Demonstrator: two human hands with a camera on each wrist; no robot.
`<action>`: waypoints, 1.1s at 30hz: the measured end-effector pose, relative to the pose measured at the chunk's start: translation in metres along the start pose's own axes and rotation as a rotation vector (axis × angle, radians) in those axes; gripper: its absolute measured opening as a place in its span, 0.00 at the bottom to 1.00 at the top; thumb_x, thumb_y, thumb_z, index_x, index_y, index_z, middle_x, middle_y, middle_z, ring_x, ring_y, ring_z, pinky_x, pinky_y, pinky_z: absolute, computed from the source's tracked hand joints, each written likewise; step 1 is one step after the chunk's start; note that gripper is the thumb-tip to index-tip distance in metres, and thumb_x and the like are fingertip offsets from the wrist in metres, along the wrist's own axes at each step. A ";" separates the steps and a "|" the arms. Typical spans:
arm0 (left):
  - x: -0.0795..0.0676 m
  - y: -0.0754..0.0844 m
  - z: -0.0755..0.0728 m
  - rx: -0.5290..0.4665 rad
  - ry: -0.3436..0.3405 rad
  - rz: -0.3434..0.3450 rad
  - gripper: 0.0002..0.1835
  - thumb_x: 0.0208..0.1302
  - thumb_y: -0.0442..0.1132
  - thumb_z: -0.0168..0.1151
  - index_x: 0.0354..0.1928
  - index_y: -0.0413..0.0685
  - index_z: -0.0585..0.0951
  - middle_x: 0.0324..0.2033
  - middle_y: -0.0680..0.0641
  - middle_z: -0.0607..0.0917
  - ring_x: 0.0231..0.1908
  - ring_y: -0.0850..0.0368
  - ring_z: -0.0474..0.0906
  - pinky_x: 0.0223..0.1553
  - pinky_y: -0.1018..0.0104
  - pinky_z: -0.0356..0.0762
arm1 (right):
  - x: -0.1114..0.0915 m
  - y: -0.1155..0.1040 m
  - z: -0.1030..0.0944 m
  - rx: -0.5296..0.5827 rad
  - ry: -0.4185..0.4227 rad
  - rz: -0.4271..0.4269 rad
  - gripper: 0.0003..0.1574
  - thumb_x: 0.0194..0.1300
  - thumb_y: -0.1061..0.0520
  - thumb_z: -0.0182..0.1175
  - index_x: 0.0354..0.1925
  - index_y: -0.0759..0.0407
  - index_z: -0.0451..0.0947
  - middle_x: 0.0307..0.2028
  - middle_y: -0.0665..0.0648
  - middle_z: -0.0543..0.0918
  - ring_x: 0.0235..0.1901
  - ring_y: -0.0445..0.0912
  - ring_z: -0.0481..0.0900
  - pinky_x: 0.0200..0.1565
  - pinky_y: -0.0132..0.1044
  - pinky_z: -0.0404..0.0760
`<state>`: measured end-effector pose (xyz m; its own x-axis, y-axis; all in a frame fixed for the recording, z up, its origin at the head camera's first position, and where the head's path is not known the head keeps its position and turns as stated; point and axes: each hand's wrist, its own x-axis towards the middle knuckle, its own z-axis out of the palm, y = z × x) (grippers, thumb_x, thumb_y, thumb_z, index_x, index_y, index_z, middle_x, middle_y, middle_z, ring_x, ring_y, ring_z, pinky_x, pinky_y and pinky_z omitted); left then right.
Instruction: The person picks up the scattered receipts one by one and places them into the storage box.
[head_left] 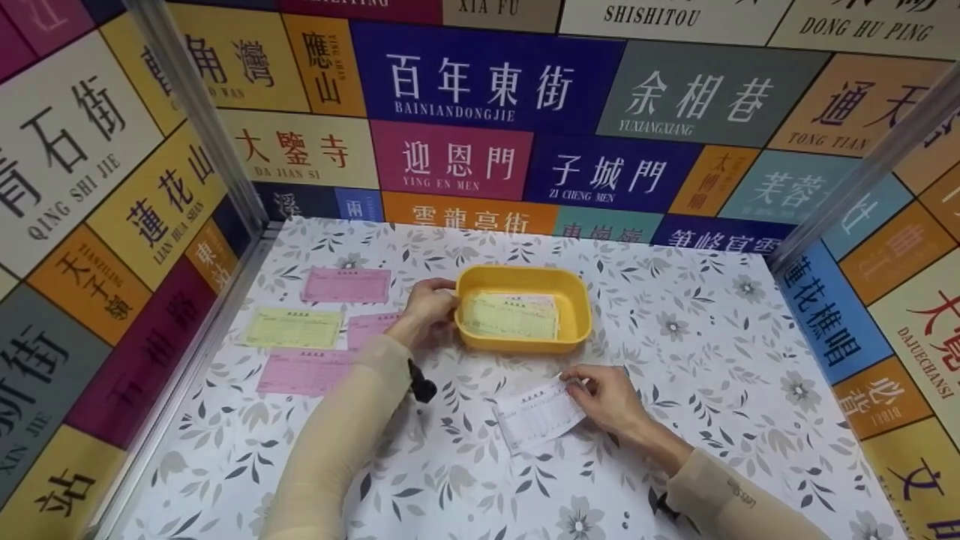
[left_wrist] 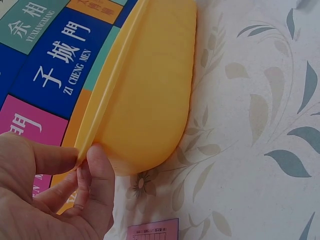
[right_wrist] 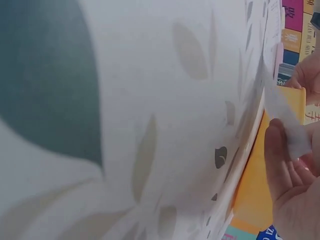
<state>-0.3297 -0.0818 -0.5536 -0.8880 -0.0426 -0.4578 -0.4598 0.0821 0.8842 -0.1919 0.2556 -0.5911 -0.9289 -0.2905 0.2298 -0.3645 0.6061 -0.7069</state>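
My left hand (head_left: 430, 306) pinches the left rim of a yellow plastic tub (head_left: 525, 346); in the left wrist view, thumb and fingers (left_wrist: 97, 170) grip that rim. Inside the tub lie printed slips, a yellow-green slip (head_left: 502, 319) on top with a pink edge showing behind it. In front of the tub, my right hand (head_left: 611, 397) pinches a white printed slip (head_left: 536, 416) by its upper right corner. The slip slants over the tablecloth; whether its lower edge touches the cloth I cannot tell. The right wrist view shows the slip (right_wrist: 285, 112) between thumb and fingers.
Left of the tub lie a pink slip (head_left: 346, 286), a yellow-green slip (head_left: 294, 328) and two more pink slips, partly behind the left forearm. A leaf-patterned cloth (head_left: 675, 450) covers the table. Walls with colourful sign panels (head_left: 487, 82) and metal posts (head_left: 217, 112) enclose it.
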 end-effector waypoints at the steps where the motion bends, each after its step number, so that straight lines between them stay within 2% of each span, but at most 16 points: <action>1: 0.000 0.000 0.000 0.006 0.000 -0.003 0.26 0.69 0.29 0.62 0.69 0.43 0.82 0.56 0.35 0.90 0.27 0.59 0.79 0.41 0.58 0.83 | 0.000 0.000 -0.001 0.010 0.004 -0.009 0.15 0.66 0.72 0.72 0.48 0.61 0.94 0.42 0.60 0.97 0.26 0.33 0.81 0.31 0.26 0.80; 4: 0.000 0.001 0.001 0.026 0.001 -0.015 0.26 0.70 0.30 0.62 0.69 0.44 0.82 0.56 0.35 0.90 0.27 0.60 0.79 0.43 0.57 0.83 | 0.000 -0.003 -0.005 0.069 0.004 0.005 0.17 0.67 0.72 0.72 0.52 0.63 0.94 0.46 0.63 0.97 0.30 0.32 0.84 0.33 0.24 0.82; 11: 0.000 0.003 0.002 0.052 0.011 -0.011 0.27 0.69 0.30 0.62 0.70 0.43 0.82 0.56 0.34 0.91 0.27 0.60 0.80 0.44 0.57 0.85 | 0.007 -0.011 -0.024 0.301 -0.018 0.097 0.22 0.70 0.72 0.70 0.62 0.69 0.89 0.32 0.69 0.92 0.21 0.35 0.81 0.20 0.23 0.72; 14: -0.001 0.004 0.003 0.055 0.018 -0.011 0.27 0.69 0.30 0.62 0.70 0.44 0.82 0.56 0.35 0.91 0.27 0.60 0.79 0.43 0.57 0.83 | 0.012 -0.014 -0.033 0.379 -0.017 0.100 0.25 0.71 0.73 0.68 0.64 0.73 0.86 0.38 0.75 0.93 0.28 0.36 0.88 0.24 0.23 0.79; 18: -0.001 0.003 0.003 0.042 0.017 0.002 0.26 0.69 0.30 0.62 0.70 0.43 0.82 0.55 0.35 0.91 0.27 0.59 0.79 0.40 0.58 0.82 | 0.019 -0.017 -0.042 0.491 0.012 0.095 0.27 0.70 0.77 0.66 0.66 0.79 0.82 0.44 0.82 0.91 0.31 0.38 0.91 0.25 0.22 0.78; 22: -0.001 0.001 0.002 0.021 0.008 0.029 0.27 0.69 0.29 0.62 0.70 0.40 0.82 0.52 0.34 0.91 0.29 0.58 0.82 0.40 0.58 0.86 | 0.027 -0.020 -0.046 0.576 0.091 0.123 0.28 0.68 0.79 0.66 0.66 0.81 0.80 0.43 0.78 0.93 0.32 0.40 0.93 0.26 0.22 0.81; 24: -0.001 0.000 0.002 0.019 0.003 0.037 0.27 0.69 0.28 0.62 0.70 0.39 0.82 0.52 0.34 0.91 0.30 0.57 0.82 0.41 0.57 0.87 | 0.032 -0.021 -0.047 0.596 0.139 0.145 0.28 0.68 0.80 0.66 0.65 0.81 0.81 0.42 0.74 0.94 0.32 0.40 0.93 0.28 0.23 0.84; 27: -0.001 0.001 0.001 0.025 0.000 0.029 0.27 0.69 0.28 0.62 0.71 0.39 0.81 0.55 0.33 0.90 0.29 0.57 0.81 0.42 0.56 0.86 | 0.039 -0.020 -0.047 0.587 0.201 0.184 0.28 0.69 0.79 0.67 0.66 0.77 0.83 0.40 0.69 0.95 0.23 0.36 0.85 0.21 0.22 0.76; 30: -0.001 0.002 0.001 0.037 0.001 0.008 0.27 0.70 0.29 0.62 0.71 0.41 0.81 0.58 0.33 0.90 0.28 0.58 0.80 0.44 0.56 0.85 | 0.049 -0.020 -0.045 0.544 0.249 0.210 0.28 0.70 0.77 0.67 0.67 0.72 0.84 0.48 0.73 0.94 0.19 0.34 0.77 0.17 0.23 0.66; 33: 0.000 0.002 0.001 0.043 0.003 -0.001 0.28 0.70 0.28 0.62 0.72 0.41 0.81 0.59 0.33 0.90 0.27 0.59 0.80 0.44 0.55 0.84 | 0.061 -0.019 -0.041 0.496 0.279 0.233 0.28 0.71 0.75 0.68 0.67 0.68 0.85 0.59 0.74 0.91 0.22 0.34 0.77 0.21 0.22 0.68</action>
<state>-0.3306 -0.0806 -0.5516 -0.8877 -0.0460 -0.4582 -0.4602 0.1250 0.8790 -0.2442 0.2565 -0.5365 -0.9872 0.0535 0.1505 -0.1375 0.1947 -0.9712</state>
